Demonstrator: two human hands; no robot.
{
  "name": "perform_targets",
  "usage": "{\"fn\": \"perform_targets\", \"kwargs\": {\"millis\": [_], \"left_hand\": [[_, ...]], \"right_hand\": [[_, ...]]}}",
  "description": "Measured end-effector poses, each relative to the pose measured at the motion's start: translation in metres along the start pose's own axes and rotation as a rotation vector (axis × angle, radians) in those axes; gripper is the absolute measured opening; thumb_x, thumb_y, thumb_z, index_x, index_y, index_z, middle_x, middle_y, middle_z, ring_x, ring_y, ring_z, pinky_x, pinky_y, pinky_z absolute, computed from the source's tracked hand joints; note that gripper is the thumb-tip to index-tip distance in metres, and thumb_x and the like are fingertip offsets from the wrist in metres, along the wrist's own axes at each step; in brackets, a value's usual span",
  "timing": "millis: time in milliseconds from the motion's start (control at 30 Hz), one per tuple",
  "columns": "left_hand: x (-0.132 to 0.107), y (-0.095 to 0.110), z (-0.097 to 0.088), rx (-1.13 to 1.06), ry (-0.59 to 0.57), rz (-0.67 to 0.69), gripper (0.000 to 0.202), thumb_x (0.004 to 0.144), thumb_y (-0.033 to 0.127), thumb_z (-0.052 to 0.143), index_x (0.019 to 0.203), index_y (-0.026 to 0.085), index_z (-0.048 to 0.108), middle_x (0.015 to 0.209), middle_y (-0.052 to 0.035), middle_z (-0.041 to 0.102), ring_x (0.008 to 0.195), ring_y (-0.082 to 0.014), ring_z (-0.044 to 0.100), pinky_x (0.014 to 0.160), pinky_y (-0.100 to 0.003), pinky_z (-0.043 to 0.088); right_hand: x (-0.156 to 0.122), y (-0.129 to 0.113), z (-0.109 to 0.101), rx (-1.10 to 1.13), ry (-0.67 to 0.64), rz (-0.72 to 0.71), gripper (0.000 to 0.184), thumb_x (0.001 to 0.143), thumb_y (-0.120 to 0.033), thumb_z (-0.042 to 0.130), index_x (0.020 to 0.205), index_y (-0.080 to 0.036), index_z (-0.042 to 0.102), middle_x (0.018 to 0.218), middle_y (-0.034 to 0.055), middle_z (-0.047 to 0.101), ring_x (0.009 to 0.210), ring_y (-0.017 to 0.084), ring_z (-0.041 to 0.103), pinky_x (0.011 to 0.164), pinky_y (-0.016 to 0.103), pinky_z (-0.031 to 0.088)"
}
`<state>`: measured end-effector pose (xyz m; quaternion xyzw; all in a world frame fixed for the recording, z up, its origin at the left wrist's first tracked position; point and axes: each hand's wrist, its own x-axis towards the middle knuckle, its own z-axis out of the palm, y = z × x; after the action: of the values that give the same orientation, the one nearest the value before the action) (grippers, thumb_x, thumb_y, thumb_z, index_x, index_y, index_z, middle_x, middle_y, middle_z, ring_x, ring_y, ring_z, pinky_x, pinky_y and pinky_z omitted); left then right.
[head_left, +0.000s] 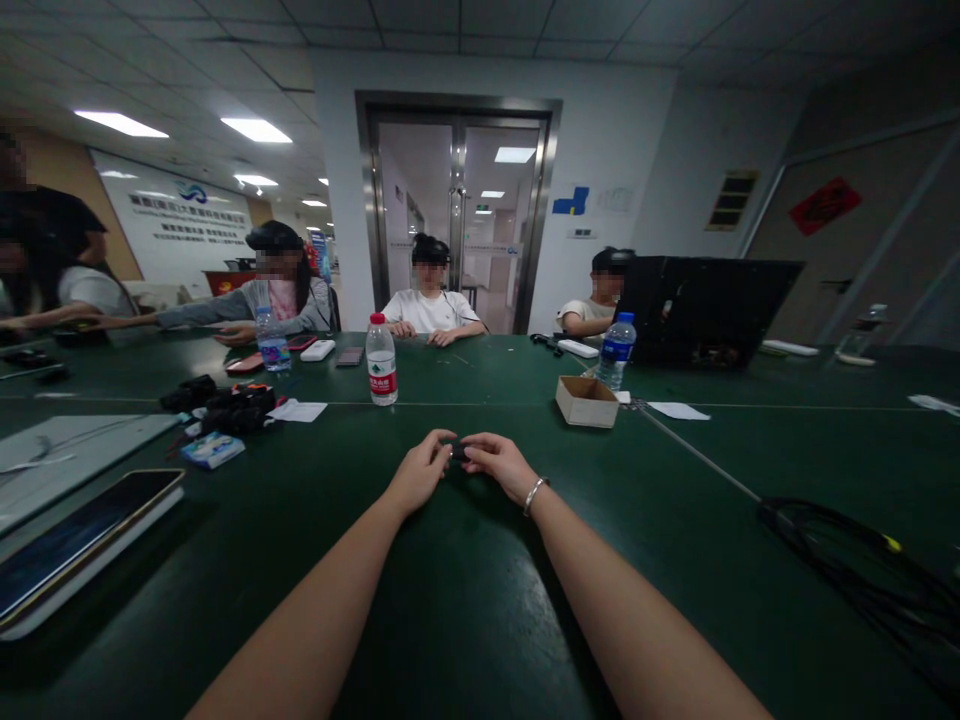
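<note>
Straight ahead of me, I pinch a small dark object (458,453) between the fingers of my left hand (421,476) and my right hand (505,467), with a red-capped bottle (382,366) and an open box (585,410) standing farther back on the green table (465,610).

"How do we have our arms?"
"Bare, both of them: our left forearm (322,600) and right forearm (615,590) reach forward, slanting in toward each other."
"And the hands?"
"We've brought our left hand (416,475) and right hand (504,468) nearly together, fingertips facing."
"The fingers?"
"Curled on both, thumbs drawn in toward them, as we pinch."
</note>
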<state>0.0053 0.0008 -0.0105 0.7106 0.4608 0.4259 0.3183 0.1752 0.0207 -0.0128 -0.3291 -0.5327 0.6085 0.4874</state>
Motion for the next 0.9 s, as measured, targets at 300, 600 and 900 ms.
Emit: {"fn": "perform_targets", "kwargs": {"millis": [300,600,900], "left_hand": [[0.0002,-0.0002,-0.0010,0.034,-0.043,-0.016,0.036,0.086,0.043,0.033,0.108,0.021,0.053,0.065,0.0015,0.052,0.059,-0.0130,0.050,0.058,-0.025,0.040],[0.0015,-0.0011,-0.0011,-0.029,-0.035,-0.031,0.035,0.086,0.042,0.034,0.107,0.021,0.051,0.064,0.0019,0.052,0.058,-0.0124,0.050,0.057,-0.024,0.040],[0.0013,-0.0018,0.0005,0.028,-0.037,-0.007,0.032,0.084,0.038,0.039,0.110,0.023,0.051,0.076,0.0005,0.056,0.061,-0.0121,0.052,0.059,-0.024,0.042]], "right_hand": [[0.0010,0.0038,-0.0002,-0.045,-0.026,-0.027,0.036,0.060,-0.027,0.077,0.089,-0.011,0.063,0.074,0.0053,0.065,0.065,0.014,0.062,0.059,0.022,0.051],[-0.0001,0.0014,0.0004,-0.043,-0.031,-0.027,0.035,0.060,-0.026,0.077,0.089,-0.012,0.063,0.077,0.0056,0.065,0.067,0.014,0.063,0.061,0.023,0.052],[0.0002,0.0032,-0.0006,-0.008,0.010,-0.019,0.034,0.059,-0.026,0.077,0.087,-0.013,0.064,0.076,0.0038,0.064,0.064,0.013,0.062,0.060,0.023,0.052]]}}
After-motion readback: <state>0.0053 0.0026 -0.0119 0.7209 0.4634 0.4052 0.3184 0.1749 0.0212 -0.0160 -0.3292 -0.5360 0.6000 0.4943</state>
